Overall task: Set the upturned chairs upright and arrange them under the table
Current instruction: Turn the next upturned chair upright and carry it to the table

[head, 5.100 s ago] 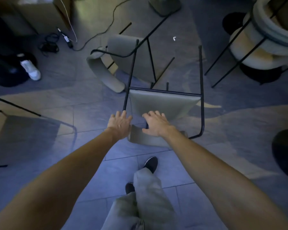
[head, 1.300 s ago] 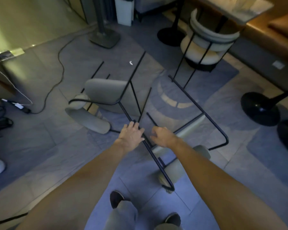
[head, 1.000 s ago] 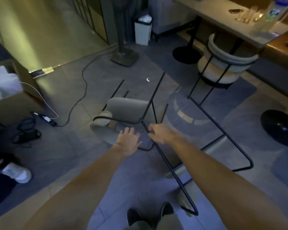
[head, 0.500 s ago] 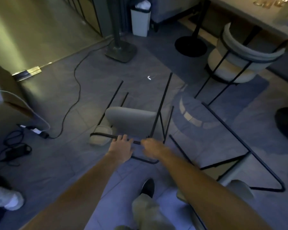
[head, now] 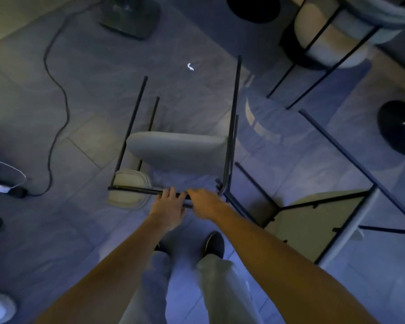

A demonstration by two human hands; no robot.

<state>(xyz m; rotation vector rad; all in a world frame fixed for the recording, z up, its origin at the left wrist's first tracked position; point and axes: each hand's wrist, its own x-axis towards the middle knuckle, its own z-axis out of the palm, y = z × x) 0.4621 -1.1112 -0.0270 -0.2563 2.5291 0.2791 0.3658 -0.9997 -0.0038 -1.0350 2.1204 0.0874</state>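
An upturned chair with a grey seat (head: 178,152) and thin black metal frame (head: 232,118) lies on the tiled floor in front of me, legs pointing away. My left hand (head: 167,208) and my right hand (head: 206,203) sit side by side on the frame's near black bar, fingers over it. A second chair (head: 313,223) lies tipped over at the right, its beige underside facing me. A third chair (head: 332,26) with a pale cushion stands at the top right.
A black cable (head: 56,108) snakes across the floor at the left, ending at a plug (head: 17,191). A flat stand base (head: 131,17) and round black table bases (head: 253,5) (head: 400,129) stand around. My shoe (head: 213,244) is just below my hands.
I have left the first chair lying at the right and stepped to the grey-seated chair. Both hands moved onto its near frame bar; the view tilted further down.
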